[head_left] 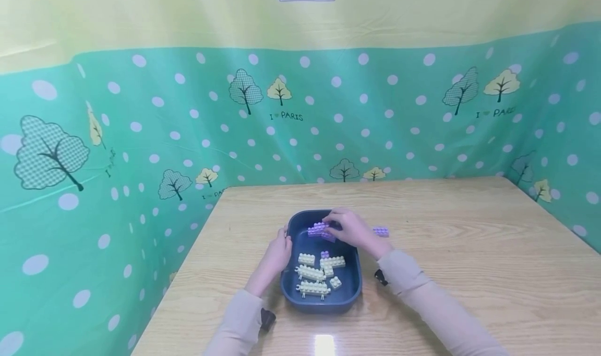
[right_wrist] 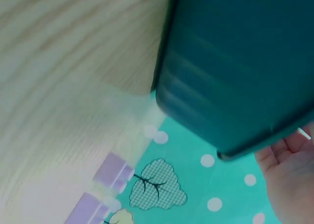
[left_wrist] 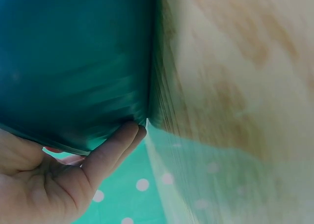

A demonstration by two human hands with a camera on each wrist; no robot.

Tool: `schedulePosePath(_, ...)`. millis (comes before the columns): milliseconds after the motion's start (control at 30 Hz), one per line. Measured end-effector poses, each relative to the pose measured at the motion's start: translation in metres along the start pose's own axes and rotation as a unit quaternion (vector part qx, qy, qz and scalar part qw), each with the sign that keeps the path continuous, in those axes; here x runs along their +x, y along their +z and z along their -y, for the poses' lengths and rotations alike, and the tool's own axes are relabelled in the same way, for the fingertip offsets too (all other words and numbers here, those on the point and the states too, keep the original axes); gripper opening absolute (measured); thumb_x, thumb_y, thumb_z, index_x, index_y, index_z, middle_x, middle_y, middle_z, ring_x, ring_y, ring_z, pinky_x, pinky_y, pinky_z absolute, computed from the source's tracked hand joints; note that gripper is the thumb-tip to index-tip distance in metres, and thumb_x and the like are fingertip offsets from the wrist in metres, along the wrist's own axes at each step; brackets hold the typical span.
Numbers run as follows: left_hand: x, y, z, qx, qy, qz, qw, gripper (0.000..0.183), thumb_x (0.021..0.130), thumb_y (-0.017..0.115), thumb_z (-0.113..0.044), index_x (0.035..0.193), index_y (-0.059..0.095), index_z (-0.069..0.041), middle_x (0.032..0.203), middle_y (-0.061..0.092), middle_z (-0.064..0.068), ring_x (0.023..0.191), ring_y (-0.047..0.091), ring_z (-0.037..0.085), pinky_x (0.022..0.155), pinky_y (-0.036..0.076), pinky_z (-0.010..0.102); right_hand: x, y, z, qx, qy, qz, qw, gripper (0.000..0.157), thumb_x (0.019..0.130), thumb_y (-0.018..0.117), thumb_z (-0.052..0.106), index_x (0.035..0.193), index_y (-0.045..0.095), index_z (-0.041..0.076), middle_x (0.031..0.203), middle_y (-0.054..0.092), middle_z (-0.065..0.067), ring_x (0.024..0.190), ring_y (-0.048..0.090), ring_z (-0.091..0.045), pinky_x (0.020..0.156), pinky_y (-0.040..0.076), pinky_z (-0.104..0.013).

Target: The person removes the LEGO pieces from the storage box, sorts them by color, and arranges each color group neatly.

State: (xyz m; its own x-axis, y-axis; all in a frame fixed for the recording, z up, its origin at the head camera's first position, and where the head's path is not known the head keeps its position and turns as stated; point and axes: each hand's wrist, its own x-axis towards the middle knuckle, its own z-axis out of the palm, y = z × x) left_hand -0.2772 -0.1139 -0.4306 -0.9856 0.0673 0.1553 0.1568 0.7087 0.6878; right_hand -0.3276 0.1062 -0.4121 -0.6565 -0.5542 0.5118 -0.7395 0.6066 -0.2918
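Observation:
A dark blue plastic tray (head_left: 321,309) stands on the wooden table. My left hand (head_left: 279,251) grips its left wall near the rim; in the left wrist view, fingers (left_wrist: 110,155) press the outside. My right hand (head_left: 349,228) reaches over the right rim, thumb and fingertips pinching the right end of purple building bricks (head_left: 315,230) in the far part of the tray. From the right wrist view, the rim and wall hide those fingertips. Cream bricks (head_left: 307,259), some joined into long pieces with small prongs (head_left: 313,289), lie in the near part beside a small purple brick (head_left: 324,254).
Purple bricks (head_left: 381,232) lie on the table just right of the tray, partly behind the right wrist. Wood tabletop (head_left: 469,251) stretches away to the right. A green dotted curtain (head_left: 300,137) hangs along the back and both sides.

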Motion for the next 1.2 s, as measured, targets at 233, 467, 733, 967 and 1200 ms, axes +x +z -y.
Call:
schedulePosePath(233, 0.003, -0.002, 0.001, 0.006, 0.001, -0.006, 1.0000, 0.044, 0.099, 0.035, -0.011, 0.137, 0.032, 0.011, 0.104, 0.060, 0.037, 0.087, 0.064, 0.041, 0.072, 0.056, 0.046, -0.003, -0.012, -0.009, 0.011, 0.030, 0.021, 0.999, 0.026, 0.081, 0.071, 0.010, 0.105, 0.069, 0.002, 0.096, 0.067, -0.010, 0.088, 0.063, -0.022, 0.079, 0.056, -0.033)
schedulePosePath(467, 0.004, -0.003, 0.002, 0.003, -0.002, -0.005, 1.0000, 0.044, 0.099, 0.034, -0.011, 0.138, 0.032, 0.011, 0.107, 0.059, 0.037, 0.088, 0.064, 0.041, 0.072, 0.056, 0.046, -0.008, -0.022, -0.015, 0.021, 0.061, 0.012, 0.998, 0.023, 0.082, 0.071, 0.014, 0.103, 0.070, 0.005, 0.097, 0.068, -0.007, 0.093, 0.064, -0.021, 0.084, 0.055, -0.035)
schedulePosePath(733, 0.004, -0.001, 0.001, 0.004, 0.006, -0.008, 0.9999, 0.044, 0.099, 0.035, -0.011, 0.137, 0.033, 0.011, 0.106, 0.059, 0.037, 0.089, 0.064, 0.041, 0.074, 0.055, 0.048, -0.021, -0.029, -0.026, 0.048, 0.096, 0.014, 0.994, 0.024, 0.084, 0.069, 0.015, 0.106, 0.069, 0.005, 0.101, 0.066, -0.007, 0.096, 0.064, -0.022, 0.082, 0.056, -0.033)
schedulePosePath(967, 0.002, 0.001, 0.000, 0.001, 0.001, -0.003, 1.0000, 0.044, 0.099, 0.035, -0.011, 0.137, 0.033, 0.011, 0.108, 0.059, 0.037, 0.088, 0.064, 0.038, 0.072, 0.055, 0.045, -0.030, -0.037, -0.035, 0.050, 0.117, 0.007, 0.992, 0.024, 0.085, 0.069, 0.016, 0.106, 0.069, 0.006, 0.103, 0.066, -0.008, 0.093, 0.065, -0.024, 0.081, 0.057, -0.033)
schedulePosePath(1200, 0.002, 0.002, 0.001, 0.003, 0.005, -0.006, 1.0000, 0.043, 0.099, 0.035, -0.010, 0.136, 0.033, 0.011, 0.111, 0.057, 0.037, 0.091, 0.064, 0.040, 0.075, 0.055, 0.046, -0.040, -0.050, -0.042, 0.034, 0.130, -0.001, 0.991, 0.026, 0.084, 0.068, 0.012, 0.109, 0.067, 0.003, 0.106, 0.067, -0.012, 0.102, 0.062, -0.030, 0.092, 0.050, -0.047)
